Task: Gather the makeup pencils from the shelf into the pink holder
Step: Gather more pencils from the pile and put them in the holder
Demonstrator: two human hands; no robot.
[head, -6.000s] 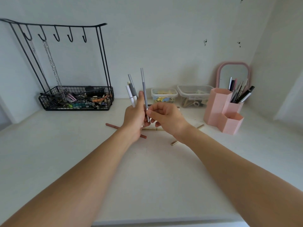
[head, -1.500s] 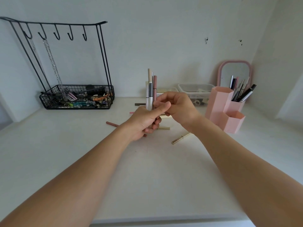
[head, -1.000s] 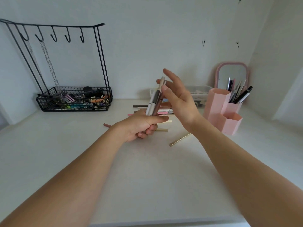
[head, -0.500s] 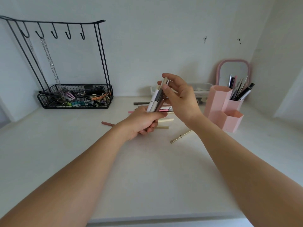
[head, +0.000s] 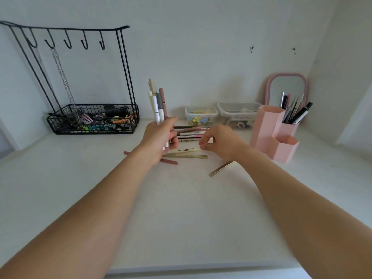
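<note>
My left hand (head: 159, 138) grips an upright bundle of makeup pencils (head: 158, 103), white, grey, cream and mauve. My right hand (head: 220, 142) is low over the shelf, its fingertips pinching the end of a cream pencil (head: 186, 150) that lies there. Several more loose pencils (head: 190, 133) lie behind and between my hands, a gold one (head: 221, 168) lies near my right wrist, and a mauve one (head: 170, 161) pokes out under my left wrist. The pink holder (head: 267, 125) stands at the right with several pencils in its back compartment.
A black wire rack (head: 92, 119) with hooks and a basket of clips stands at the back left. Two clear plastic boxes (head: 201, 115) sit against the back wall. A pink-framed mirror (head: 286, 87) leans behind the holder. The shelf's front edge (head: 201, 268) runs near me.
My right hand let go of the bundle's top and dropped to the shelf, onto the cream pencil. My left hand turned the bundle upright and shifted left.
</note>
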